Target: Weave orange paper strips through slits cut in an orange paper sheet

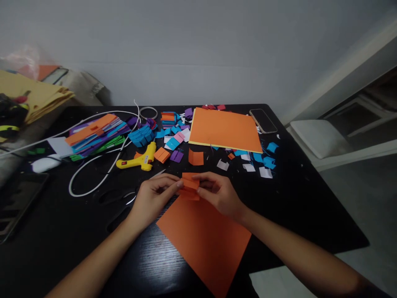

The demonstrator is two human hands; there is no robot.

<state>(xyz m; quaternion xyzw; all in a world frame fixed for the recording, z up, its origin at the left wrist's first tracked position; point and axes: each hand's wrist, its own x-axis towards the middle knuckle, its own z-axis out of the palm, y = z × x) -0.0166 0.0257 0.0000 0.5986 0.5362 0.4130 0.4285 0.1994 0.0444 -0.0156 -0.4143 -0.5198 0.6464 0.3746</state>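
A small folded piece of orange paper [190, 187] is held up between my two hands, its creases running across. My left hand [155, 196] pinches its left edge between thumb and fingers. At the right edge, my right hand [221, 194] grips it the same way. Below them a large orange sheet [206, 240] lies slantwise on the black table. Scissors [124, 203] rest left of my left hand, partly hidden by it. Beyond my hands lie small folded orange pieces [196, 157] and a purple one [176, 156].
A yellow glue gun [139, 159] with a white cord lies at the left, near stacked folded coloured papers [97, 134]. Orange and yellow sheets [226, 130] sit at the back, beside a phone [263, 121]. Blue and white scraps [266, 171] are scattered around. A white mouse [46, 164] is far left.
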